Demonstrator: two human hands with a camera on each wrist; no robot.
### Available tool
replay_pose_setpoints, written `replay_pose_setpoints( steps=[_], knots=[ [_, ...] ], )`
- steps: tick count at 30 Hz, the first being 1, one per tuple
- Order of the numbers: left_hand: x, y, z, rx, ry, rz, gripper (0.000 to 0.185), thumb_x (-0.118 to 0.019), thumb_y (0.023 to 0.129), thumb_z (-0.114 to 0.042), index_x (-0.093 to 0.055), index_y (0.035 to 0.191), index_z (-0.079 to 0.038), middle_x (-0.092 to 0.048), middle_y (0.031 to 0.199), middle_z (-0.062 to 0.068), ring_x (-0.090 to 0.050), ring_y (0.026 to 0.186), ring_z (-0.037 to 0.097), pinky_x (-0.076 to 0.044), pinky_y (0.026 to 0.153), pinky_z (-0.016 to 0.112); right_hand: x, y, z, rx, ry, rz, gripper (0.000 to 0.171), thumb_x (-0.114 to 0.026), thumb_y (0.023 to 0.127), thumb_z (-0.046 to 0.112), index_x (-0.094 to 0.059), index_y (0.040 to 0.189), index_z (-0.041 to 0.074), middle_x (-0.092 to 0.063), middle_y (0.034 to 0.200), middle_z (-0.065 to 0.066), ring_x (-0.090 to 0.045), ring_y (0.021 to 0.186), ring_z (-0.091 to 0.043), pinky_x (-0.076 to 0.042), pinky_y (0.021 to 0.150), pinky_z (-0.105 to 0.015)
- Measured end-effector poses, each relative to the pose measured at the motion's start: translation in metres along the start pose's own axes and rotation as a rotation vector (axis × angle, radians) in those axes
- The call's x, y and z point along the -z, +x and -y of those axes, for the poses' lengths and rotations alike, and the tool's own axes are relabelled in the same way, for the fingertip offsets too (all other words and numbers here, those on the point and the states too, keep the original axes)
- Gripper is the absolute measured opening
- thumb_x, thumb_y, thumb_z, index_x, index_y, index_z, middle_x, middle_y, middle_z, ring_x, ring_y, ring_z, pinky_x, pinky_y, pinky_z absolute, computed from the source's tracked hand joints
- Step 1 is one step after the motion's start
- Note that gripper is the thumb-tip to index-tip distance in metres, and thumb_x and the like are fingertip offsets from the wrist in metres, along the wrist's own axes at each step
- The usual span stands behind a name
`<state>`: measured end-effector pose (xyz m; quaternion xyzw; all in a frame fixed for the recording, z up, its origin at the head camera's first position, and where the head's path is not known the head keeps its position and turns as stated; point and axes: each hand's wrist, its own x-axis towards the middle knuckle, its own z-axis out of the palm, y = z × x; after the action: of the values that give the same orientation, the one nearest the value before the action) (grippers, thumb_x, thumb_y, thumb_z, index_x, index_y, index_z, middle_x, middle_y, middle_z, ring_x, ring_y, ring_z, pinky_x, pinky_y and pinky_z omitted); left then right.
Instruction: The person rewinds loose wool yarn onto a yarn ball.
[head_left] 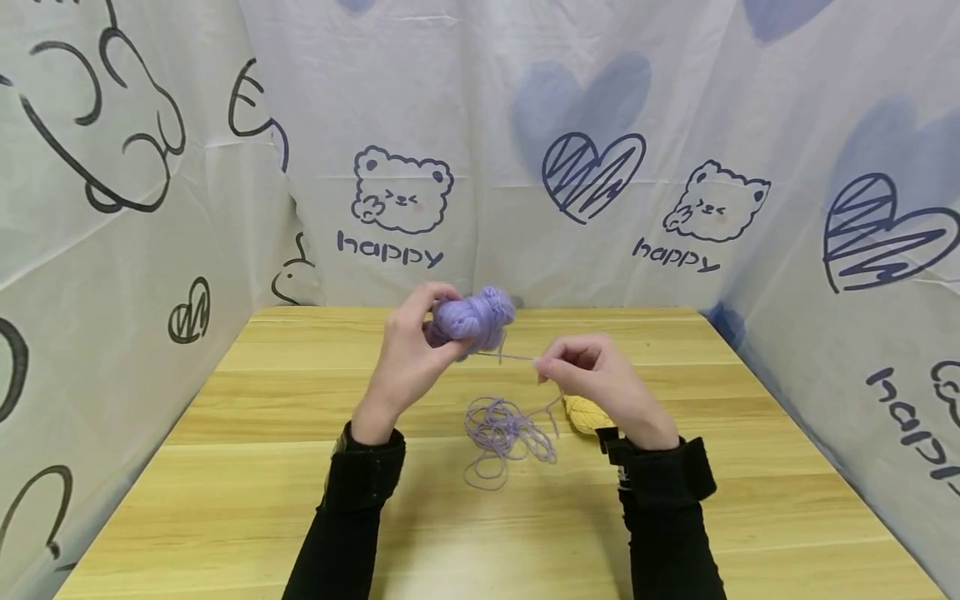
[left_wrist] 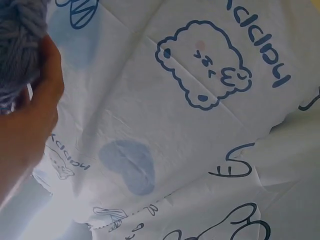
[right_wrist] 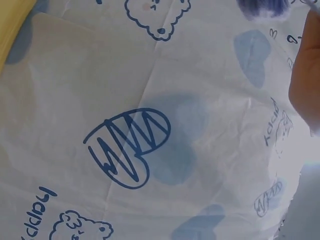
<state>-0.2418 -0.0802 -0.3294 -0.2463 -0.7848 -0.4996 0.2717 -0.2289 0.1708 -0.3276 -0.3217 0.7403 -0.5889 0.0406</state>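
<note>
My left hand grips a purple yarn ball and holds it up above the wooden table; the left wrist view shows the same ball at its top left corner against my palm. A thin purple strand runs from the ball to my right hand, which pinches it between thumb and fingertips. Below the hands a loose tangle of purple yarn lies on the table. A yellow yarn ball sits beside it, partly hidden by my right hand.
White cloth walls printed with bears, hearts and "happy" enclose the table on the back, left and right. Both wrist views show mostly this cloth. A yellow table edge shows in the right wrist view.
</note>
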Motion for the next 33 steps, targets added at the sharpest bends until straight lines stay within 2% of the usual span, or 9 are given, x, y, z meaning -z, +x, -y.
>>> replay_pose_setpoints(
  steps=[5,9,13,16,19,24,28,31,33],
  knots=[
    [-0.003,-0.001,0.001,-0.037,0.075,0.221,0.053,-0.077,0.065,0.011,-0.058,0.112,-0.005,-0.063,0.117,0.012,-0.061,0.108,0.027,-0.056,0.091,0.040,0.001,-0.004,0.006,0.032,-0.001,-0.082,0.013,-0.056,0.097,0.015,-0.066,0.090,0.010,-0.037,0.067,0.002,-0.032,0.062,-0.016,-0.029,0.057,-0.028],
    [-0.004,-0.003,0.001,-0.074,0.064,0.404,0.052,-0.076,0.066,0.011,-0.059,0.112,-0.007,-0.064,0.115,0.008,-0.062,0.108,0.024,-0.055,0.093,0.036,0.002,-0.002,0.004,0.002,-0.027,-0.156,0.014,-0.058,0.096,0.021,-0.066,0.091,0.010,-0.036,0.066,0.003,-0.033,0.062,-0.014,-0.029,0.057,-0.028],
    [-0.002,-0.005,-0.001,-0.089,-0.029,0.544,0.048,-0.075,0.069,0.009,-0.060,0.110,-0.011,-0.064,0.113,0.004,-0.062,0.105,0.018,-0.056,0.089,0.029,0.002,0.004,-0.003,-0.012,-0.051,-0.201,0.018,-0.061,0.094,0.024,-0.067,0.091,0.008,-0.036,0.062,0.003,-0.033,0.058,-0.014,-0.028,0.053,-0.028],
    [0.001,-0.006,-0.003,-0.091,-0.135,0.605,0.045,-0.073,0.071,0.009,-0.060,0.109,-0.012,-0.063,0.113,0.003,-0.060,0.105,0.017,-0.057,0.086,0.027,0.000,0.010,-0.010,-0.011,-0.069,-0.195,0.017,-0.062,0.094,0.024,-0.068,0.091,0.009,-0.036,0.060,0.004,-0.031,0.055,-0.013,-0.027,0.049,-0.028],
    [0.004,-0.007,-0.006,-0.085,-0.237,0.605,0.043,-0.072,0.073,0.008,-0.060,0.109,-0.012,-0.063,0.114,0.004,-0.058,0.108,0.018,-0.056,0.090,0.031,-0.004,0.016,-0.017,-0.026,-0.064,-0.158,0.014,-0.063,0.093,0.021,-0.069,0.090,0.009,-0.051,0.064,0.007,-0.042,0.058,-0.008,-0.036,0.051,-0.023],
    [0.010,-0.007,-0.010,-0.072,-0.385,0.522,0.045,-0.073,0.071,0.008,-0.059,0.111,-0.007,-0.060,0.115,0.009,-0.057,0.107,0.019,-0.056,0.090,0.037,-0.011,0.025,-0.027,-0.030,-0.018,-0.085,0.008,-0.065,0.088,0.006,-0.069,0.091,0.000,-0.068,0.081,0.005,-0.060,0.073,-0.009,-0.052,0.066,-0.023],
    [0.013,-0.006,-0.011,-0.069,-0.472,0.428,0.047,-0.071,0.071,0.013,-0.055,0.112,-0.002,-0.057,0.115,0.011,-0.059,0.103,0.020,-0.058,0.086,0.038,-0.013,0.029,-0.033,-0.078,-0.020,-0.085,0.008,-0.062,0.089,0.007,-0.070,0.088,0.007,-0.066,0.077,0.008,-0.060,0.073,-0.008,-0.053,0.069,-0.024],
    [0.014,-0.005,-0.011,-0.037,-0.507,0.338,0.048,-0.070,0.072,0.014,-0.052,0.114,0.000,-0.057,0.115,0.009,-0.060,0.101,0.020,-0.059,0.084,0.037,-0.013,0.030,-0.035,-0.134,-0.050,-0.073,0.013,-0.058,0.090,0.008,-0.064,0.080,0.011,-0.057,0.067,0.007,-0.053,0.064,-0.006,-0.047,0.060,-0.022],
    [0.015,-0.005,-0.012,-0.006,-0.506,0.275,0.048,-0.070,0.073,0.014,-0.050,0.115,0.000,-0.057,0.115,0.007,-0.061,0.100,0.019,-0.059,0.084,0.036,-0.013,0.030,-0.036,-0.163,-0.104,-0.059,0.010,-0.057,0.089,0.008,-0.063,0.081,0.012,-0.055,0.069,0.008,-0.050,0.065,-0.006,-0.044,0.062,-0.021]
  ],
)
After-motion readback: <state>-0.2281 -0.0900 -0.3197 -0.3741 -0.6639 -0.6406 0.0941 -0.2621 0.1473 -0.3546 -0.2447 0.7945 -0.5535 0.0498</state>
